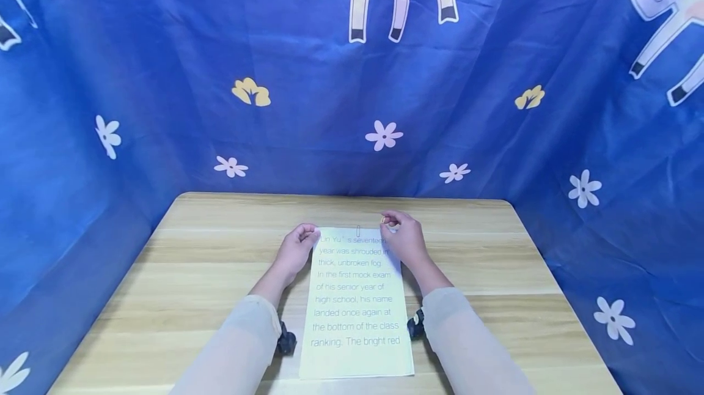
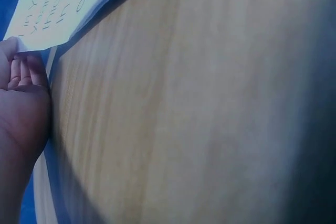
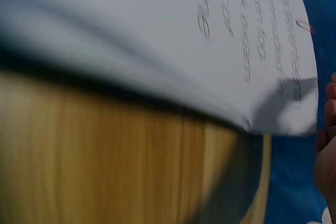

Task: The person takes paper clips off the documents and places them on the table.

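Note:
A stack of printed paper sheets (image 1: 357, 361) lies lengthwise on the table in the head view, lines of large text on top. My left hand (image 1: 297, 251) pinches its far left corner; the left wrist view shows the thumb (image 2: 9, 47) over the paper and the fingers below. At the far right corner is my right hand (image 1: 406, 239), its fingers bent, with a small yellowish thing (image 1: 383, 219) between thumb and fingertips. A paper clip (image 1: 358, 231) sits on the middle of the far edge, reddish in the right wrist view. That view cuts off most of the right hand (image 3: 326, 129).
The wooden table (image 1: 220, 297) has rounded far corners. Blue curtains (image 1: 308, 107) with flowers and animal legs hang behind it and along both sides. Dark wrist devices (image 1: 286, 340) show below the light sleeves (image 1: 236, 340).

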`<move>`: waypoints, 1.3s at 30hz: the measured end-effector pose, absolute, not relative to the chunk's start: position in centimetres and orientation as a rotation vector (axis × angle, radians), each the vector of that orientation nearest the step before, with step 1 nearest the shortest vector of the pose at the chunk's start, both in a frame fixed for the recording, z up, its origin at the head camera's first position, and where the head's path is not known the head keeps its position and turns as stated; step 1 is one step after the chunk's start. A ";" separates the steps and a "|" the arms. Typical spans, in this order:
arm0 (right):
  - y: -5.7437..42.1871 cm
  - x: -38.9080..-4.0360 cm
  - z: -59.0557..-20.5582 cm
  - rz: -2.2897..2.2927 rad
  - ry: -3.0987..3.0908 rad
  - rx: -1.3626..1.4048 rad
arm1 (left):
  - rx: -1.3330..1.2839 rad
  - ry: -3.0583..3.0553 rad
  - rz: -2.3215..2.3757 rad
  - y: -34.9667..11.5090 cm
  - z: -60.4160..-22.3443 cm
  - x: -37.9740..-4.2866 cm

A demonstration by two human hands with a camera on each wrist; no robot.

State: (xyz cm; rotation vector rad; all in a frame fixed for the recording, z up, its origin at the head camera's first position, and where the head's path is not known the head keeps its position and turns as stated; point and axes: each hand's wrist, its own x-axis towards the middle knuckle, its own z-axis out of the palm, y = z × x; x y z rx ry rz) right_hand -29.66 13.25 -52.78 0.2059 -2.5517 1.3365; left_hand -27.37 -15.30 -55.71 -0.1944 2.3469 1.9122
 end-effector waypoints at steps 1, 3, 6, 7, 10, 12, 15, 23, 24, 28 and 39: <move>13.6 -29.7 -52.7 1.357 -2.545 0.204 | -0.199 2.349 1.910 -15.4 -55.7 -27.3; 14.5 -29.7 -52.5 1.376 -2.540 0.192 | -0.206 2.346 1.914 -15.4 -55.8 -27.2; 16.2 -29.7 -52.5 1.376 -2.534 0.178 | -0.203 2.345 1.916 -15.5 -55.7 -27.2; 16.9 -29.7 -52.5 1.362 -2.533 0.174 | -0.201 2.347 1.914 -15.5 -55.7 -27.2; 18.6 -29.6 -52.6 1.321 -2.539 0.169 | -0.198 2.353 1.909 -15.6 -55.7 -27.2; 19.6 -29.7 -52.7 1.286 -2.549 0.178 | -0.202 2.358 1.906 -15.7 -55.6 -27.1; 20.9 -29.8 -52.9 1.245 -2.565 0.203 | -0.207 2.364 1.902 -15.8 -55.6 -27.1; 24.0 -29.8 -53.8 1.202 -2.674 0.170 | -0.215 2.372 1.896 -15.5 -55.8 -27.2; 24.5 -29.8 -54.0 1.203 -2.698 0.156 | -0.216 2.374 1.891 -15.5 -55.8 -27.2; 25.9 -29.8 -54.6 1.209 -2.784 0.132 | -0.211 2.376 1.889 -15.5 -55.8 -27.2; 27.4 -29.7 -55.6 1.101 -2.943 0.117 | -0.207 2.367 1.896 -15.5 -55.7 -27.2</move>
